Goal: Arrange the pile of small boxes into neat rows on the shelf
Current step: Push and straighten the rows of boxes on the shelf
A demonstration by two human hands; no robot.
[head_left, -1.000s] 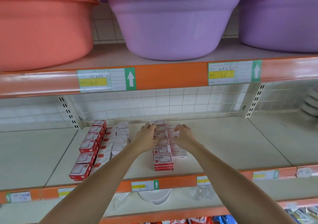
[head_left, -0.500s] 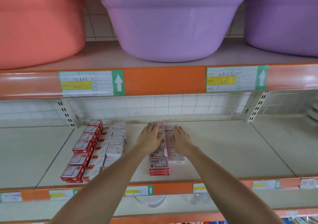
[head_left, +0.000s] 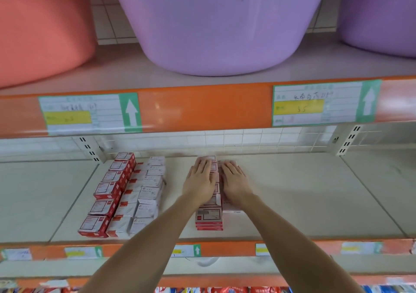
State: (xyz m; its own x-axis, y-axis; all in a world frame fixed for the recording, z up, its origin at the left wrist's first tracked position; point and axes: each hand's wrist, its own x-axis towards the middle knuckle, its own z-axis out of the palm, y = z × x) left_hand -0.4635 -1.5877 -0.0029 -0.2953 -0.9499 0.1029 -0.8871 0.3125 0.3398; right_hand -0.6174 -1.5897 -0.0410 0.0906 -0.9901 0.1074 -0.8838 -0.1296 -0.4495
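Small red-and-white boxes stand on the cream shelf. At the left are rows of red boxes and white boxes. In the middle runs a row of stacked red boxes with white boxes beside it. My left hand lies flat with straight fingers on top of the red middle row. My right hand lies flat on the white boxes to its right. The two hands sit side by side and hide most of these rows.
An orange shelf edge with price labels hangs just above the hands. A purple basin, an orange basin and another purple one stand on the upper shelf. A wire grid backs the shelf. A lower shelf lies beneath.
Both hands went from curled fingertips at the back of the middle rows to flat palms pressed on top of the boxes, side by side. The view moved closer.
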